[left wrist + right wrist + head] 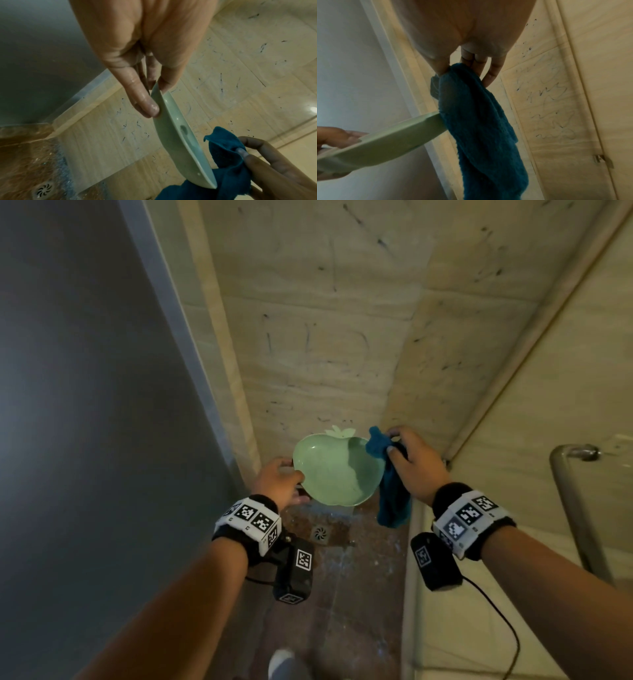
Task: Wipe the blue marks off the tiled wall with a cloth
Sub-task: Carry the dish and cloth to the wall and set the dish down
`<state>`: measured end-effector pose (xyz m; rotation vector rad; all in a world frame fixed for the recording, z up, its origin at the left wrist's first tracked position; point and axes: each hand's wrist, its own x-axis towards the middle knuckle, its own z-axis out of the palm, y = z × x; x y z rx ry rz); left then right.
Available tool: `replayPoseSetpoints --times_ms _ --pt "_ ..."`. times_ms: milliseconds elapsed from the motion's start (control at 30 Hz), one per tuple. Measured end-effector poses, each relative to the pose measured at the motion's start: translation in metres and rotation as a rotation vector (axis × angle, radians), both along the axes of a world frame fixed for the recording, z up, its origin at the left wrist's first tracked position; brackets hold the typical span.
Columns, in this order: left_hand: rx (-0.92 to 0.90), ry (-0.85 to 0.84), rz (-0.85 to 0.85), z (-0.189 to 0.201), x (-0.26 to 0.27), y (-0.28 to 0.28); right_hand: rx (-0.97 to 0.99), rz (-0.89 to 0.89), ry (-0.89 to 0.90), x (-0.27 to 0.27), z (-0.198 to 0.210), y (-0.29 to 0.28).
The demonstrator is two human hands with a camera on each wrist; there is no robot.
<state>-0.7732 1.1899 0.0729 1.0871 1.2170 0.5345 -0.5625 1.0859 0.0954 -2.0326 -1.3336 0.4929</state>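
Note:
My left hand [279, 479] pinches the left rim of a pale green apple-shaped dish [337, 470], thumb on top, wet fingers [147, 104] underneath. My right hand [412, 462] pinches a blue-green cloth [392, 501] by its top; the cloth [481, 121] hangs down against the dish's right edge [385, 138]. Both are held low in front of the beige tiled wall [325, 354]. Faint blue scribbles [308, 340] and dark specks cover the tiles, also on the wall to the right [553, 108].
A grey door or panel [85, 405] fills the left. A glass partition with a metal handle [575, 508] stands on the right. Below are a brown wet floor [342, 594] and a round drain [320, 532]. A foot [281, 662] shows at the bottom.

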Motion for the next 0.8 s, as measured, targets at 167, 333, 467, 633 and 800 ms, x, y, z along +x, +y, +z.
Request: replayPoseSetpoints --times_ms 167,333,467,633,800 --pt "0.001 0.030 -0.069 -0.003 0.032 0.051 0.001 -0.007 -0.041 0.023 -0.001 0.044" --pt "0.008 0.032 -0.158 -0.005 0.054 0.106 0.029 -0.031 -0.116 0.037 0.007 0.086" --pt "-0.005 0.016 -0.195 -0.003 0.065 0.141 0.027 0.000 -0.196 0.044 0.015 0.120" --pt "-0.013 0.014 -0.215 -0.002 0.072 0.168 0.029 0.032 -0.255 0.045 0.017 0.154" --pt "-0.038 0.022 -0.221 -0.003 0.077 0.182 -0.027 0.124 -0.328 0.043 0.016 0.178"
